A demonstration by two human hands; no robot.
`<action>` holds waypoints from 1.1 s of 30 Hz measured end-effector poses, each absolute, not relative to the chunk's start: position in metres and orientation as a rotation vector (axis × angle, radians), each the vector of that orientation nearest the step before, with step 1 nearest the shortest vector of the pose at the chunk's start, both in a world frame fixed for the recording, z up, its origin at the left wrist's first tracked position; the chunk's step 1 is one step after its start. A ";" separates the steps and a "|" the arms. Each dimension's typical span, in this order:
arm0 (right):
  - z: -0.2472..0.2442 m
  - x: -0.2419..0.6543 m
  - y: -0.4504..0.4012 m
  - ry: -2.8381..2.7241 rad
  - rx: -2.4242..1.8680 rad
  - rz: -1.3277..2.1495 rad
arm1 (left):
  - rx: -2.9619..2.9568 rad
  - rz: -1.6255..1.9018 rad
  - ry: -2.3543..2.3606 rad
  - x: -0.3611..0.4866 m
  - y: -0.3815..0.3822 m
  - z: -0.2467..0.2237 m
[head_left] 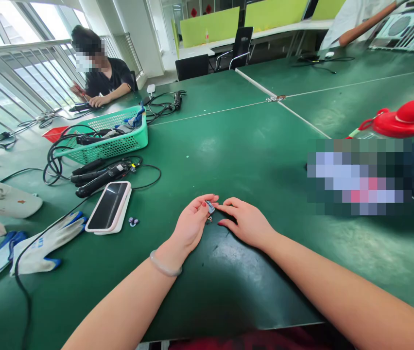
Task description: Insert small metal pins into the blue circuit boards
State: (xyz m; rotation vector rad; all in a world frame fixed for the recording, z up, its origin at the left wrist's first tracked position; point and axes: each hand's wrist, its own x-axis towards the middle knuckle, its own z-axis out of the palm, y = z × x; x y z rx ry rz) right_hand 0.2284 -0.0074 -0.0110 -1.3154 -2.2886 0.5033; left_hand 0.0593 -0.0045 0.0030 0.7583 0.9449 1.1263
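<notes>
Between the thumb and fingers of my left hand is a small blue-grey piece, too small to make out fully. My right hand is just to its right, palm down, with thumb and index finger apart and the index fingertip close to the piece. Below the piece, between my hands, lie tiny metallic bits on the green table. A few small purple and white parts rest on the table to the left, beside a phone in a pale pink case.
At left are a green basket of cables and tools, black corded tools and white-blue gloves. A red-lidded bottle and a blurred patch are at right. A person sits at far left; another person's arm reaches in at top right.
</notes>
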 end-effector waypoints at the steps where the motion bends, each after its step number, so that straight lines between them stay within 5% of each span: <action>1: -0.011 0.229 -0.007 -2.294 -1.315 0.498 | 0.729 1.133 0.920 0.059 -0.005 0.004; 10: -0.006 0.225 -0.004 -2.297 -1.302 0.563 | 0.961 1.206 0.931 0.051 -0.004 0.005; 18: -0.003 0.207 -0.005 -2.368 -1.165 0.276 | 1.138 1.295 1.257 0.044 0.010 -0.003; 33: -0.006 0.223 0.003 -2.193 -1.188 0.687 | 1.200 1.169 1.263 0.047 0.010 -0.002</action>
